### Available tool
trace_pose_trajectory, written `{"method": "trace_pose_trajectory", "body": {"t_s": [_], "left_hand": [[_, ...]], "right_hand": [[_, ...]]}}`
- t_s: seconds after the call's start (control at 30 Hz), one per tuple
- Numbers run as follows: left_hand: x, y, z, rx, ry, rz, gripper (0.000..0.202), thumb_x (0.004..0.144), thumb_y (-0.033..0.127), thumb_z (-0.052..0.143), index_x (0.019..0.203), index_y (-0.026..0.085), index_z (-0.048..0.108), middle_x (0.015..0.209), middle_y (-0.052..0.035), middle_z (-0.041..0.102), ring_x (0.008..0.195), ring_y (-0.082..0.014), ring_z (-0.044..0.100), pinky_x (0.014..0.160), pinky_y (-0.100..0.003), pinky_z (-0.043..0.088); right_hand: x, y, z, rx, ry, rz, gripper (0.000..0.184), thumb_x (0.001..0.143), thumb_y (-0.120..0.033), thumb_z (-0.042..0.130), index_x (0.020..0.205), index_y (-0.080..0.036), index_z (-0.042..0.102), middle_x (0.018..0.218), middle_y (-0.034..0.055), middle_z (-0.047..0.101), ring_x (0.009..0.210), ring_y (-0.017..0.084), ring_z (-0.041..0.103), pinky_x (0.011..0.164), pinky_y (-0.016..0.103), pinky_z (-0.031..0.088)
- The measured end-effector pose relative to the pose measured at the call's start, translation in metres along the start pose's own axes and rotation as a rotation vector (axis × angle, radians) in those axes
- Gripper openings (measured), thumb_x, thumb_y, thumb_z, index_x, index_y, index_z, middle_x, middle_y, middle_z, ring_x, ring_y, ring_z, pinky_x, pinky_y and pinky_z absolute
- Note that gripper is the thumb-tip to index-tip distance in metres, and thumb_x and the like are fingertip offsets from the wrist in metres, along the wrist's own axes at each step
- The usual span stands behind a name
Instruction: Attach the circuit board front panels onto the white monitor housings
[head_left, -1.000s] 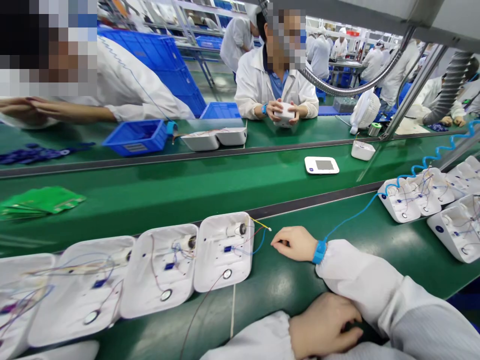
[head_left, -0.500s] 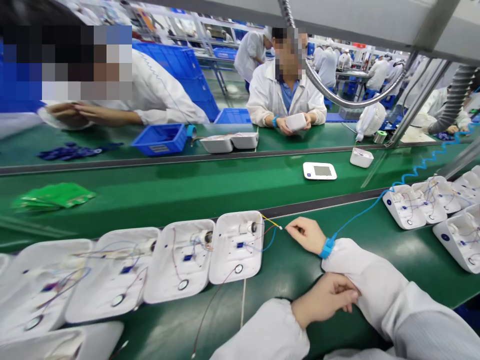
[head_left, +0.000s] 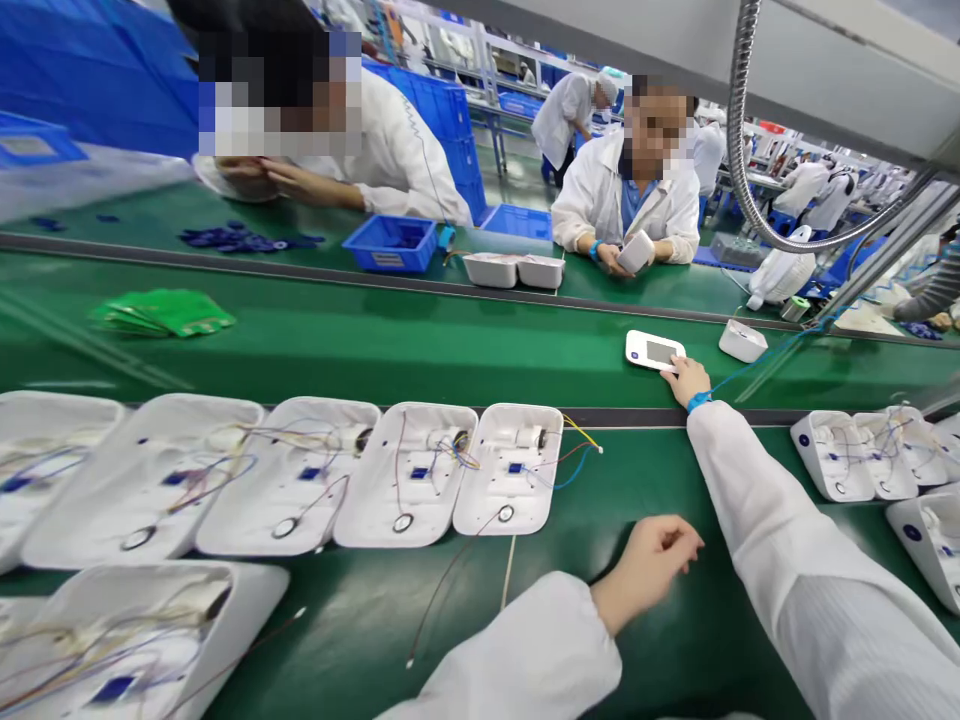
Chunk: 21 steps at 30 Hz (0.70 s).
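Observation:
My right hand (head_left: 684,380), with a blue wrist strap and its coiled cord, is stretched far out over the dark belt edge. Its fingertips rest on the near right corner of a white device with a grey screen (head_left: 654,350) lying on the green conveyor (head_left: 420,345). Whether the fingers grip it is unclear. My left hand (head_left: 651,562) hovers low over the near green bench, loosely curled and holding nothing. A row of open white housings with loose wires (head_left: 510,478) lies just to its left.
More open housings (head_left: 855,455) sit at the right. Green circuit boards (head_left: 165,312) lie on the conveyor at left. Across it, a person in a white coat holds a white part (head_left: 636,250); a blue bin (head_left: 391,243), white trays (head_left: 514,269) and a small white part (head_left: 742,340) stand nearby.
My right hand left the wire tips beside the nearest housing and reached forward to the white device on the conveyor. My left hand lifted off my right sleeve. My view swung left.

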<state>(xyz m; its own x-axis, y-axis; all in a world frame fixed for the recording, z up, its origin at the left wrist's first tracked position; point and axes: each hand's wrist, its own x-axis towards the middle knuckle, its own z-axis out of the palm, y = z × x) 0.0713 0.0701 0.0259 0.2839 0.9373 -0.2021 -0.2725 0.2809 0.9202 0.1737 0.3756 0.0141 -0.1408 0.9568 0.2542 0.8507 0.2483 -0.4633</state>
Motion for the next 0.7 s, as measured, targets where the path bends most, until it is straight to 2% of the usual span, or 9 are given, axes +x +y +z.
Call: {"method": "trace_pose_trajectory", "body": {"t_s": [0.1, 0.17, 0.3, 0.4, 0.47, 0.57, 0.63, 0.7], "left_hand": [[0.003, 0.002, -0.003, -0.005, 0.069, 0.029, 0.018, 0.077, 0.032, 0.066, 0.071, 0.015, 0.069, 0.061, 0.0004, 0.059, 0.055, -0.0115, 0.052, 0.056, -0.025, 0.039], [0.004, 0.003, -0.005, -0.008, 0.099, 0.045, 0.018, 0.076, 0.032, 0.067, 0.071, 0.015, 0.069, 0.062, -0.0002, 0.060, 0.055, -0.0123, 0.053, 0.056, -0.026, 0.041], [0.006, 0.005, -0.011, -0.031, 0.201, 0.101, 0.018, 0.073, 0.033, 0.071, 0.070, 0.015, 0.069, 0.063, -0.0006, 0.061, 0.057, -0.0131, 0.054, 0.057, -0.027, 0.043], [0.009, 0.004, -0.017, -0.067, 0.325, 0.151, 0.018, 0.073, 0.032, 0.073, 0.080, 0.016, 0.072, 0.072, -0.0023, 0.066, 0.066, -0.0143, 0.058, 0.064, -0.027, 0.045], [0.012, 0.004, -0.019, -0.096, 0.404, 0.169, 0.026, 0.077, 0.036, 0.072, 0.096, 0.017, 0.073, 0.089, -0.0056, 0.071, 0.079, -0.0166, 0.062, 0.070, -0.027, 0.047], [0.016, 0.006, -0.018, -0.316, 0.446, 0.181, 0.043, 0.083, 0.047, 0.067, 0.117, 0.019, 0.070, 0.117, -0.0101, 0.071, 0.103, -0.0224, 0.065, 0.084, -0.031, 0.050], [0.015, 0.008, -0.016, -0.564, 0.368, 0.145, 0.051, 0.083, 0.054, 0.066, 0.119, 0.018, 0.070, 0.122, -0.0109, 0.071, 0.115, -0.0270, 0.064, 0.093, -0.036, 0.050], [0.013, 0.010, -0.016, -0.752, 0.243, 0.088, 0.053, 0.081, 0.057, 0.067, 0.114, 0.016, 0.071, 0.120, -0.0109, 0.073, 0.120, -0.0308, 0.063, 0.100, -0.041, 0.049]], "right_hand": [[-0.004, -0.002, 0.000, 0.030, 0.067, 0.030, 0.032, 0.090, -0.039, 0.062, 0.114, -0.019, 0.070, 0.121, 0.0166, 0.069, 0.114, 0.033, 0.055, 0.099, 0.044, 0.040], [-0.008, -0.002, -0.005, 0.081, 0.144, 0.063, 0.033, 0.095, -0.042, 0.053, 0.108, -0.016, 0.069, 0.109, 0.0177, 0.071, 0.106, 0.030, 0.058, 0.094, 0.040, 0.042], [-0.034, 0.000, -0.018, 0.247, 0.320, 0.148, 0.056, 0.101, -0.052, 0.025, 0.100, -0.012, 0.064, 0.093, 0.0172, 0.068, 0.089, 0.026, 0.059, 0.079, 0.036, 0.044], [-0.081, 0.003, -0.024, 0.409, 0.361, 0.166, 0.071, 0.099, -0.063, 0.012, 0.096, -0.013, 0.062, 0.083, 0.0120, 0.065, 0.076, 0.021, 0.058, 0.066, 0.031, 0.044], [-0.122, 0.005, -0.029, 0.513, 0.313, 0.150, 0.073, 0.097, -0.067, 0.011, 0.093, -0.014, 0.062, 0.076, 0.0079, 0.063, 0.066, 0.019, 0.055, 0.058, 0.029, 0.042], [-0.180, 0.002, -0.042, 0.590, 0.178, 0.096, 0.059, 0.092, -0.070, 0.037, 0.082, -0.018, 0.063, 0.075, 0.0070, 0.065, 0.067, 0.019, 0.054, 0.057, 0.030, 0.042], [-0.207, -0.004, -0.051, 0.607, 0.043, 0.061, 0.052, 0.089, -0.067, 0.048, 0.069, -0.020, 0.059, 0.068, 0.0048, 0.062, 0.064, 0.018, 0.051, 0.056, 0.030, 0.041], [-0.223, -0.012, -0.057, 0.623, -0.112, 0.026, 0.055, 0.092, -0.064, 0.046, 0.059, -0.021, 0.054, 0.061, 0.0022, 0.057, 0.059, 0.016, 0.047, 0.054, 0.029, 0.040]]}}
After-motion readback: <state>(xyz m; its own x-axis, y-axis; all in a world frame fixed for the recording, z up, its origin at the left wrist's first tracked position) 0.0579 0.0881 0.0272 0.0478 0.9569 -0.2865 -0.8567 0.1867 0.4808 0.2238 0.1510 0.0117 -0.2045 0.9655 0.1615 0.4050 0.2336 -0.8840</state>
